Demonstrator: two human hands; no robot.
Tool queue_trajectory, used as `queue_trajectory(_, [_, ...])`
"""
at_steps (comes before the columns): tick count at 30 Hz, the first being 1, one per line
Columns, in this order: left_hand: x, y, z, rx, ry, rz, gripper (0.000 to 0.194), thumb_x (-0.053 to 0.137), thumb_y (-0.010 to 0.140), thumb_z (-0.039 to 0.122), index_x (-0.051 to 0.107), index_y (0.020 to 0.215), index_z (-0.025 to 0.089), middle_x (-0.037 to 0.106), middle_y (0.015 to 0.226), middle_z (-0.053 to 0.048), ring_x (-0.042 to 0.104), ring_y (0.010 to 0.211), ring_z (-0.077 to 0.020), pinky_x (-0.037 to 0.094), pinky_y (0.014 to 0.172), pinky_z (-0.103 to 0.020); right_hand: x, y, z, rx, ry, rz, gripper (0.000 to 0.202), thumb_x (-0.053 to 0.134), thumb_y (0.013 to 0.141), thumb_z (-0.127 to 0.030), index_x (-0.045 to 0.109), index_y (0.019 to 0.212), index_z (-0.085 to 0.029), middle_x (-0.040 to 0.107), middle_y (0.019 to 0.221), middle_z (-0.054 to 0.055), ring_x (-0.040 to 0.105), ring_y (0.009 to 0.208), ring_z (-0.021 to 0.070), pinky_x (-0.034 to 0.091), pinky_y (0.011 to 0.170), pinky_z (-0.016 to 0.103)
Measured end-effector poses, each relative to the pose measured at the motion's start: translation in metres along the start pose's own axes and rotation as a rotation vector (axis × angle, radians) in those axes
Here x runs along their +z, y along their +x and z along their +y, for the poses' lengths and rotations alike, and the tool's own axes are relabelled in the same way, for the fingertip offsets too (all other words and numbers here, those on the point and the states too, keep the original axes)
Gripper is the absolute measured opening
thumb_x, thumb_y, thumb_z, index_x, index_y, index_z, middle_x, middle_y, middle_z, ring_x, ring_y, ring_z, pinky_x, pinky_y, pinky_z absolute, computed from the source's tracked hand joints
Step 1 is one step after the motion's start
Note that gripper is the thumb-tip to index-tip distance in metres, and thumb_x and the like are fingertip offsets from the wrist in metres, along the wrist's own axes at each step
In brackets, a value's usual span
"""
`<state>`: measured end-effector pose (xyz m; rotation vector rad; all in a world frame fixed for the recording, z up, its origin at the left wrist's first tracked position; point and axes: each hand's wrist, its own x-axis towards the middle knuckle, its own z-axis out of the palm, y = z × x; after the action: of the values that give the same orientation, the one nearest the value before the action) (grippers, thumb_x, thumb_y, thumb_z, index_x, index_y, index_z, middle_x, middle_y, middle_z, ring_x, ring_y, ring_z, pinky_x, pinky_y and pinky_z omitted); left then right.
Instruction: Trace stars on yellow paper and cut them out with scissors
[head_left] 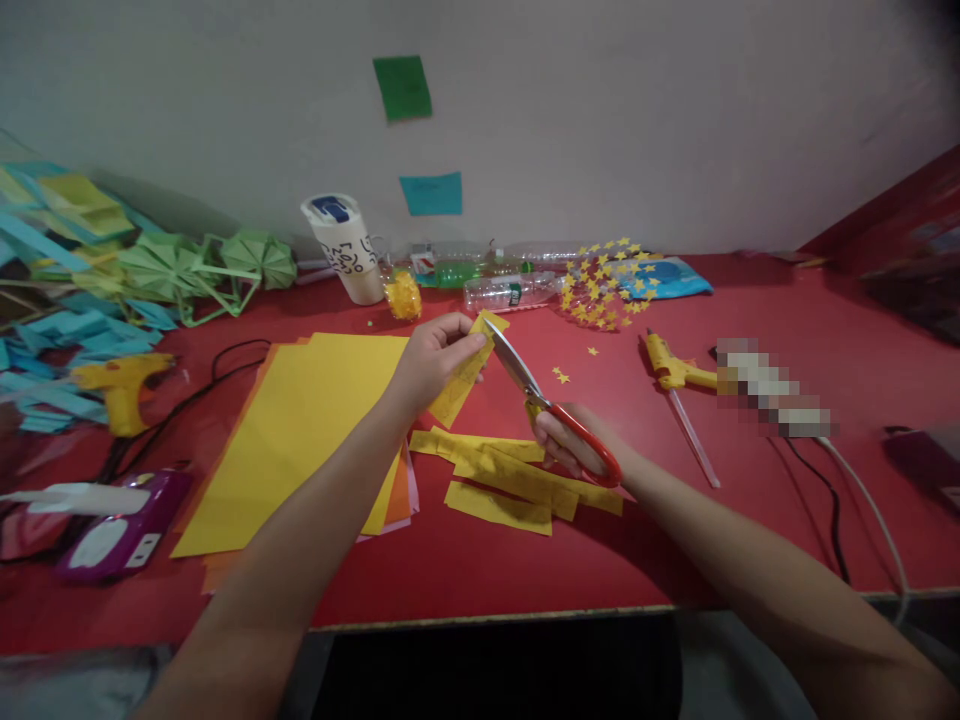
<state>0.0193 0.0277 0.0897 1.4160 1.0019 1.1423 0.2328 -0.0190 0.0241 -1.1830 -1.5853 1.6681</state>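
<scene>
My left hand (444,362) pinches a narrow yellow paper piece (463,385) near its upper end, above the red table. In my right hand (562,440) are scissors (584,441) with red handles, their blades pointing up and left. The blade tips meet the top of the paper piece by my left fingers; whether they cut into it is too small to tell. Below my hands lie several yellow paper strips (510,480) in a loose pile. A stack of yellow sheets (300,430), with orange and pink ones under it, lies beneath my left forearm.
Small yellow stars (561,376) lie beyond the scissors. Clear bottles (514,292), a star-covered object (606,290) and a white tumbler (346,250) line the wall. Yellow glue guns rest at left (124,390) and right (675,368), with cables. Folded green paper shapes (169,268) sit back left.
</scene>
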Motion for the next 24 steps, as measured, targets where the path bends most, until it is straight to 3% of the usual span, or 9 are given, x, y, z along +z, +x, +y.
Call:
queue_trajectory(6, [0.0002,0.0004,0.0004,-0.016,-0.001,-0.001,0.016,0.066,0.074,0.028,0.056,0.067,0.018,0.058,0.055,0.005,0.059,0.047,-0.0105,0.05,0.05,-0.024,-0.0003,-0.0006,-0.0011,0.01,-0.002,0.005,0.044,0.057,0.085,-0.062,0.05,0.067,-0.022,0.043,0.039,-0.01,0.036,0.029,0.0056,0.043,0.04,0.022])
queue_trajectory(15, [-0.0017,0.0008,0.0,-0.018,-0.004,-0.008,0.017,0.067,0.074,0.029,0.056,0.067,0.019,0.058,0.056,0.004,0.058,0.049,-0.0106,0.05,0.051,-0.024,0.0022,-0.0001,-0.0037,0.018,-0.019,0.013,0.051,0.056,0.079,-0.07,0.045,0.064,-0.022,0.039,0.037,-0.011,0.036,0.028,0.0055,0.052,0.049,0.027])
queue_trajectory(24, [-0.0054,0.0012,0.0033,-0.017,0.035,-0.025,0.019,0.07,0.071,0.032,0.057,0.065,0.019,0.056,0.056,0.004,0.056,0.049,-0.0108,0.051,0.05,-0.025,-0.0003,-0.0015,-0.0031,-0.009,-0.025,0.004,0.047,0.058,0.083,-0.064,0.045,0.065,-0.023,0.041,0.038,-0.01,0.037,0.029,0.0063,0.049,0.045,0.026])
